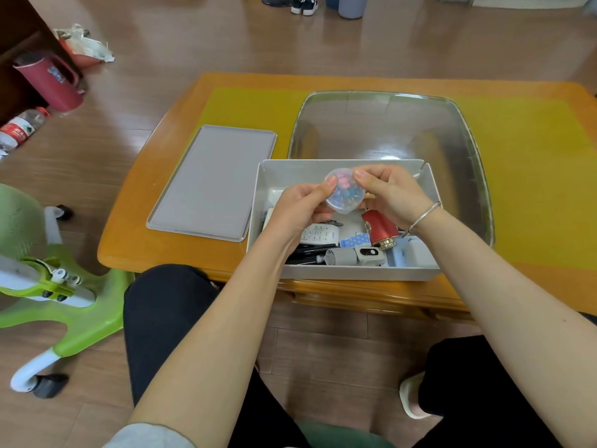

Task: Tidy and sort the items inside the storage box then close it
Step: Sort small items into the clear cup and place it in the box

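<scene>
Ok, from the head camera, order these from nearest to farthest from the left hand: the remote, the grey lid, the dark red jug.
1. Remote: in the storage box, just under the left hand.
2. Grey lid: flat on the table, left of the box.
3. Dark red jug: on the floor, far left.
</scene>
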Action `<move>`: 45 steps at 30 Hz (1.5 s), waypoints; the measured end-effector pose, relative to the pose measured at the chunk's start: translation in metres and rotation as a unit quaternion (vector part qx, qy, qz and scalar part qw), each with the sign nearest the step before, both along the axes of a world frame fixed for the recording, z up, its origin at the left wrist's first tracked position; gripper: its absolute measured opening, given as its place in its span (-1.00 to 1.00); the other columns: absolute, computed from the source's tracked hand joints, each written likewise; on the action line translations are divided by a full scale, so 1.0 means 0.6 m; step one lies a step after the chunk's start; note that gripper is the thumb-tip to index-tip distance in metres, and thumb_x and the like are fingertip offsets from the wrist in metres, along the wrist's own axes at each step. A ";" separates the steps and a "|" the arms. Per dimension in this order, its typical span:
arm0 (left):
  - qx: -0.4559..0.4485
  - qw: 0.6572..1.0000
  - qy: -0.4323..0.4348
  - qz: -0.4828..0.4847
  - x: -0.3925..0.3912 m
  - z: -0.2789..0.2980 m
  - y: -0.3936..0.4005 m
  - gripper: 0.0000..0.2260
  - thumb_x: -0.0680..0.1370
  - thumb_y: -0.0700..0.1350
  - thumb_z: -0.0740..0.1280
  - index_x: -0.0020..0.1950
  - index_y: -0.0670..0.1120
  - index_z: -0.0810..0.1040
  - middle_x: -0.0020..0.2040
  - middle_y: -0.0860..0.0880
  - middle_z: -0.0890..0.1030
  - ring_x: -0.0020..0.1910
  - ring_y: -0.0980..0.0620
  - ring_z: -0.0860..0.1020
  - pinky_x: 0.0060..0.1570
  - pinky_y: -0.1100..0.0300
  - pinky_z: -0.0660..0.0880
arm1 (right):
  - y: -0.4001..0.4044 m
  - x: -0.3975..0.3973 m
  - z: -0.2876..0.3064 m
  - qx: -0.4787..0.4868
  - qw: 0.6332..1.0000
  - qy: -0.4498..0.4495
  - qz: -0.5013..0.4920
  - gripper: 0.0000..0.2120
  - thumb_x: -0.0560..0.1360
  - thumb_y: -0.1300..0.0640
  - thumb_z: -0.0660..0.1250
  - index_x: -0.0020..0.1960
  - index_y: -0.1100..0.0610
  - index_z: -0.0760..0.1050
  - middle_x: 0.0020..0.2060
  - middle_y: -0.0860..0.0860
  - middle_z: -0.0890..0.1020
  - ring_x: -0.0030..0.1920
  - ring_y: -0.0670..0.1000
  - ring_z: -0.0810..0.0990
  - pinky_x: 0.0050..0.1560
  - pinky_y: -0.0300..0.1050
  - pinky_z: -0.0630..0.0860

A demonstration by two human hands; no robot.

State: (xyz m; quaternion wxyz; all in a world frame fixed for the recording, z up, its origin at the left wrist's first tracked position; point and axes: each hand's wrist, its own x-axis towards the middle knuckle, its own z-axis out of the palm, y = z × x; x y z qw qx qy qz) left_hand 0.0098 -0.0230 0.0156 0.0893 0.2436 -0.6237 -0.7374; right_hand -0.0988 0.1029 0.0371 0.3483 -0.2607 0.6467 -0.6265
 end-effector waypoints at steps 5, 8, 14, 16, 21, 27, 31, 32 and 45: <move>0.050 0.999 0.011 0.005 -0.001 0.001 -0.002 -0.84 0.55 -0.04 0.37 -0.12 -0.11 0.60 -0.25 0.00 0.69 -0.24 0.11 0.66 -0.12 0.21 0.62 | -0.009 -0.009 -0.007 -0.015 0.997 -0.007 -0.070 -0.86 0.54 0.16 0.30 0.06 0.18 0.51 -0.22 0.08 0.60 -0.28 0.02 0.58 -0.27 -0.11 0.59; 0.061 0.998 0.005 0.024 -0.004 -0.002 0.001 -0.79 0.52 -0.04 0.41 -0.30 -0.05 0.65 -0.26 0.00 0.69 -0.23 0.10 0.67 -0.13 0.20 0.61 | -0.014 -0.018 -0.018 0.032 0.989 0.114 -0.085 -0.79 0.54 0.14 0.30 0.15 0.17 0.51 -0.18 0.08 0.60 -0.26 -0.04 0.60 -0.31 -0.15 0.61; 0.060 0.994 -0.031 0.086 -0.012 -0.006 -0.007 -0.81 0.52 -0.11 0.41 -0.10 -0.26 0.60 -0.19 -0.16 0.65 -0.14 -0.04 0.67 -0.05 0.10 0.63 | -0.003 -0.010 -0.025 0.131 0.894 0.428 0.018 -0.38 0.34 -0.13 0.47 0.36 -0.10 0.38 0.16 -0.10 0.53 -0.11 -0.15 0.53 -0.05 -0.36 0.38; 0.064 0.994 -0.031 0.080 -0.015 -0.005 0.000 -0.77 0.52 -0.15 0.40 -0.01 -0.33 0.58 -0.17 -0.19 0.65 -0.16 -0.06 0.68 -0.10 0.11 0.63 | -0.008 -0.004 -0.027 0.159 0.853 0.494 0.049 -0.29 0.31 -0.13 0.50 0.39 -0.01 0.36 0.18 -0.03 0.56 -0.06 -0.05 0.54 0.00 -0.32 0.35; 0.047 0.998 0.000 0.048 -0.011 0.004 0.006 -0.65 0.55 0.08 0.34 0.08 -0.21 0.59 -0.04 -0.11 0.65 -0.08 0.02 0.65 -0.13 0.18 0.57 | -0.013 0.002 -0.013 0.175 0.851 0.494 0.023 -0.34 0.28 0.00 0.55 0.31 0.08 0.39 0.11 0.05 0.59 -0.10 0.02 0.60 -0.01 -0.08 0.54; -0.128 0.990 -0.061 0.006 -0.006 0.002 0.009 -0.50 0.59 0.33 -0.13 0.28 0.06 0.34 -0.03 -0.02 0.59 -0.21 0.09 0.52 -0.23 0.17 0.43 | -0.007 0.010 -0.005 0.113 0.920 0.376 0.022 -0.32 0.19 0.10 0.61 0.26 0.06 0.43 0.01 0.01 0.56 -0.14 0.01 0.63 -0.09 -0.16 0.60; -0.127 0.989 -0.067 0.024 -0.010 0.004 0.016 -0.46 0.57 0.34 -0.14 0.23 0.02 0.40 -0.23 0.00 0.53 -0.34 0.08 0.45 -0.31 0.16 0.36 | -0.007 0.012 -0.012 0.107 0.946 0.305 0.027 -0.30 0.20 0.16 0.60 0.29 0.03 0.45 -0.06 -0.02 0.57 -0.17 0.01 0.66 -0.03 -0.21 0.59; -0.133 0.989 -0.065 0.029 -0.010 0.003 0.018 -0.46 0.56 0.34 -0.14 0.20 0.04 0.40 -0.20 0.01 0.53 -0.29 0.07 0.47 -0.27 0.14 0.36 | -0.007 0.013 -0.014 0.106 0.951 0.288 0.027 -0.30 0.20 0.16 0.60 0.29 0.04 0.46 -0.07 -0.02 0.58 -0.19 -0.03 0.66 0.00 -0.22 0.58; -0.228 0.972 0.051 0.013 0.002 0.005 0.028 -0.67 0.67 0.12 -0.09 0.10 -0.03 0.35 -0.11 0.08 0.47 -0.17 0.25 0.45 -0.13 0.31 0.40 | -0.002 0.008 -0.002 0.054 0.992 0.085 0.074 -0.49 0.42 0.04 0.36 0.24 0.36 0.43 -0.14 0.33 0.64 -0.25 0.10 0.69 -0.20 -0.16 0.64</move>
